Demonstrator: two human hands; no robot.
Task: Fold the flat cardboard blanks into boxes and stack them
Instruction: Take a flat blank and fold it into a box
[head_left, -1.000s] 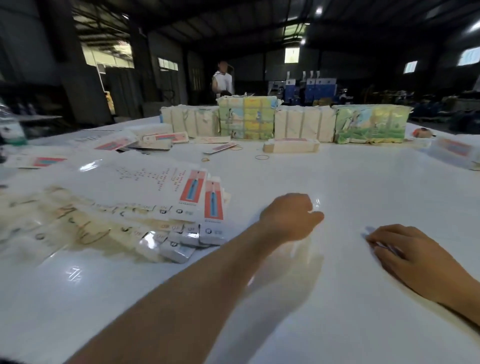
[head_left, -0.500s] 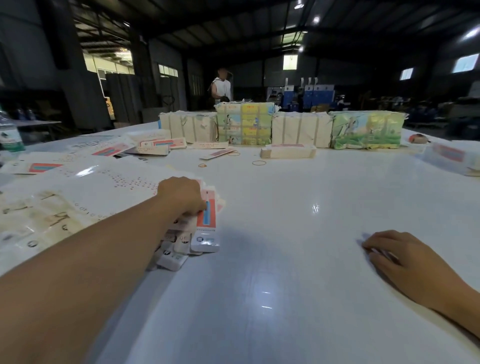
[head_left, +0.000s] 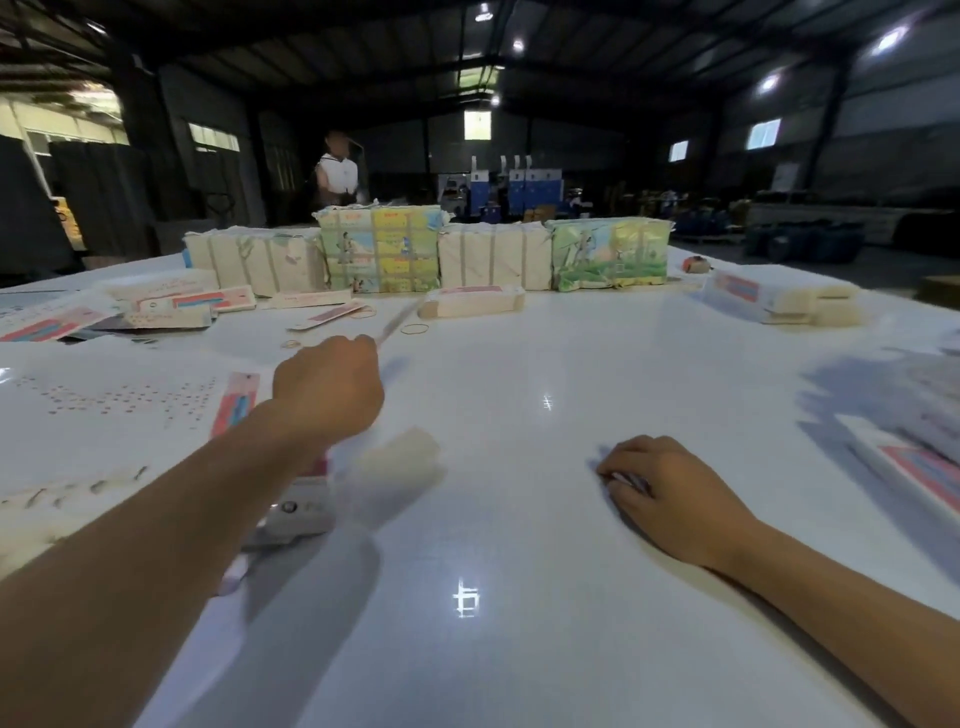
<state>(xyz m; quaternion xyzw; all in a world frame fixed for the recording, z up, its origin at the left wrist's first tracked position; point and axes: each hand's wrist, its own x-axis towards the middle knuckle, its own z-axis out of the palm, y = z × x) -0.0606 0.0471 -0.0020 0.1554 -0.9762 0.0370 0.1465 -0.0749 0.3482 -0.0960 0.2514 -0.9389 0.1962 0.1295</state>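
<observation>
While our left hand (head_left: 327, 387) hangs above the white bench (head_left: 519, 519), its grip is closed on a thin blank (head_left: 397, 325) seen almost edge-on and blurred. The blank juts from the fingers toward one o'clock, its long axis running away from us toward the far bundles (head_left: 382, 249). Our right hand (head_left: 670, 486) rests on the bench at about four o'clock from the left, well apart from it, fingers curled loosely under, holding nothing that we can see.

More blanks (head_left: 234, 402) lie fanned out at nine o'clock of the left hand, partly hidden under the forearm. A pale folded box (head_left: 470, 301) sits just beyond the held blank at twelve o'clock, and more boxes (head_left: 779, 301) are stacked at two o'clock near the bench edge.

We judge folding has not begun on this blank. Since it lies at ten o'clock from the right hand, that hand would need to meet its far end.
</observation>
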